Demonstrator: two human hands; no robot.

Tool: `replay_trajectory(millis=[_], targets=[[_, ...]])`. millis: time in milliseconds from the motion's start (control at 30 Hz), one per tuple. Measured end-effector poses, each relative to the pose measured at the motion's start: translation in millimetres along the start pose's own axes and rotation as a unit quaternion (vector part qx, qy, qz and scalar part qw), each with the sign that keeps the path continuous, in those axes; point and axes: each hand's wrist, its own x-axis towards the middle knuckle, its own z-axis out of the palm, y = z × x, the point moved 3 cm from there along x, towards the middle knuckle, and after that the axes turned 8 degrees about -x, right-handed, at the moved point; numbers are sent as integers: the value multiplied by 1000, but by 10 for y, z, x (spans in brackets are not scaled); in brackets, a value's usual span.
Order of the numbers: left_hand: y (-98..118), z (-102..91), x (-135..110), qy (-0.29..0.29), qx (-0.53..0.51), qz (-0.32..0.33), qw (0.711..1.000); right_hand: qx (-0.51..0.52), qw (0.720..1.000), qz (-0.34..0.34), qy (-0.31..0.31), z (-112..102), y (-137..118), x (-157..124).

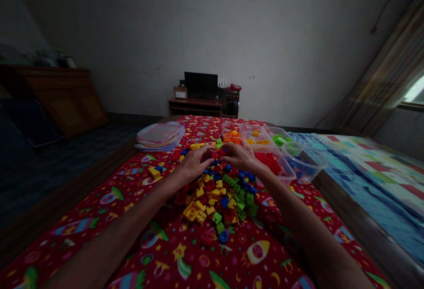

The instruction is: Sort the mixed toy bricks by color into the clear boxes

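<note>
"At the centre of the frame, how do the hands stand to the bricks?"

"Left hand (193, 164) and right hand (241, 158) face each other, fingers curled, above the far part of a brick pile (219, 184). Red pieces (222, 152) show in the gap between the fingertips: right of the left hand, left of the right."

"Which hand is nearer?"

"Neither, by my eye. Long axis too small to read. Whether either hand grips them or is merely beside them, I cannot tell from where I stand."

"Condition of the pile?"

"Loose, studded, mixed yellow, green, blue and red; it spreads toward lower centre on a red patterned cloth (205, 262) over the counter (351, 209)."

"Surroundings?"

"Right of the pile, a clear box (285, 170) of red pieces, just beside a round tub (314, 164) with blue contents. Stacked lids (160, 134) lie left of centre."
</note>
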Motion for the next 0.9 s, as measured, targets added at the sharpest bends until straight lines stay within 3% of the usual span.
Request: replay_trajectory(millis=[167, 300, 467, 667, 767, 900], targets=[[24, 41, -13, -10, -31, -40, 999, 14, 997, -50, -52, 49, -169, -29], [40, 30, -17, -7, -14, -43, 999, -66, 995, -70, -7, -60, -231, -68], [49, -214, 7, 28, 123, -22, 992, -214, 972, 55, 83, -483, 78, -143], [-164, -535, 42, 45, 194, -28, 979, -349, 917, 175, 81, -880, 591, -324], [-310, -567, 44, 34, 213, -47, 975, -360, 909, 184, 100, -917, 652, -348], [-439, -498, 40, 16, 213, -57, 975, -341, 925, 107, 127, -723, 427, -249]])
